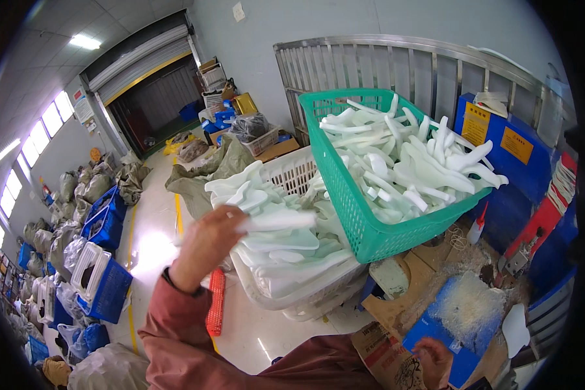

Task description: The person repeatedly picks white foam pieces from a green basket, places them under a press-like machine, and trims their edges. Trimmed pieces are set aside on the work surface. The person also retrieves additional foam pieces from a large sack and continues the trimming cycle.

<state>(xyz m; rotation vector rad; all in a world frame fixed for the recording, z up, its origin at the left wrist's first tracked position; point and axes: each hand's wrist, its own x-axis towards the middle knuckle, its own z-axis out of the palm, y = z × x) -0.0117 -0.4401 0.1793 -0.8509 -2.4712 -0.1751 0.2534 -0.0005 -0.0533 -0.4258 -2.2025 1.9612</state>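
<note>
My left hand [213,242] reaches out over the white basket [273,296] and grips a flat white piece [281,220], which is smeared by motion. Under it the basket is heaped with similar long, curved, smooth white pieces [276,246]. Beside it, higher up, a green basket [396,235] holds a pile of thinner white curved pieces [403,156]. Low at the right, my right hand [434,361] rests by a blue sheet [458,331] strewn with pale shavings. Its fingers are curled in, and I see nothing between them.
A metal rail [396,58] runs along the wall behind the green basket. At right are a blue machine [500,140], a red bar [546,208] and a small red-tipped bottle [477,229]. Blue crates [104,286] and sacks line the left; an orange-red basket [216,302] stands on the floor.
</note>
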